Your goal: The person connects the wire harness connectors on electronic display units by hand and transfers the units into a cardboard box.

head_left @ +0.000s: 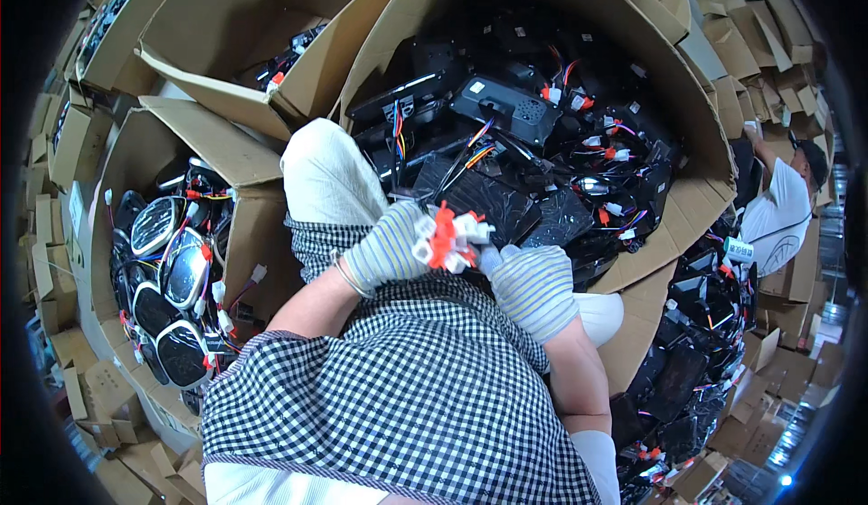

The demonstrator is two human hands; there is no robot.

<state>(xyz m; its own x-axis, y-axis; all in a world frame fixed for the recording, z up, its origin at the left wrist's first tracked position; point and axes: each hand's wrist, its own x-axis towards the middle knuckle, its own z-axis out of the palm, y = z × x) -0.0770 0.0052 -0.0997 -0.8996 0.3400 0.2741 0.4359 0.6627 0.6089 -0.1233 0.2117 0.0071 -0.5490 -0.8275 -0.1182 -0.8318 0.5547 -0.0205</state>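
In front of my lap, my left hand, in a striped knit glove, is closed around a bunch of red and white plastic wire connectors. My right hand, gloved the same way, is at the right side of the bunch with its fingers drawn together. Whatever its fingertips grip is too small and partly hidden to name. Just beyond both hands stands a large cardboard box full of black plastic units with coloured wires and connectors. Dark wires hang near the bunch.
At the left, a cardboard box holds rounded silver-rimmed units. Behind it is another open box with a few wired parts. More black units lie heaped at the right. A person in a white shirt is at the far right.
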